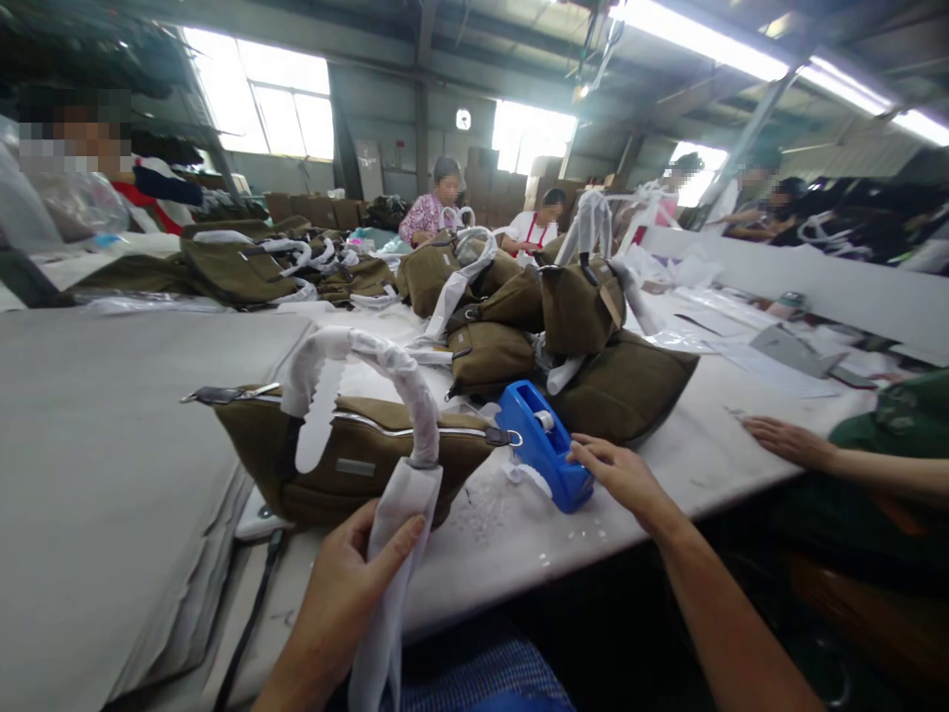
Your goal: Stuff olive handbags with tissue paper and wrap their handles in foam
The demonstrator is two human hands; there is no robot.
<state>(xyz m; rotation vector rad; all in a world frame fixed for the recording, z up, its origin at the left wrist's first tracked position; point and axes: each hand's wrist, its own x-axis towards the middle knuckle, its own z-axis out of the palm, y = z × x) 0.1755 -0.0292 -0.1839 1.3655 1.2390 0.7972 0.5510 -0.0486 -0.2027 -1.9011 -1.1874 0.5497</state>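
Observation:
My left hand [371, 564] is closed round a strip of white wrapping paper [404, 504] that hangs from the handle of an olive-brown handbag [392, 415]. The bag stands on the table with its silver zip upward, and its arched handle [356, 346] is wrapped in white. To its right sits a blue tape dispenser [545, 450] with a small roll inside. My right hand [623, 480] reaches the dispenser's near end, fingertips drawn together at its edge. Whatever lies between those fingertips is too small to make out.
Several more olive bags [493, 356] with white-wrapped handles are piled behind the dispenser. A stack of large pale sheets [133, 445] covers the left side. At right, a co-worker's hand [790, 440] rests on the table edge. Other people work farther back.

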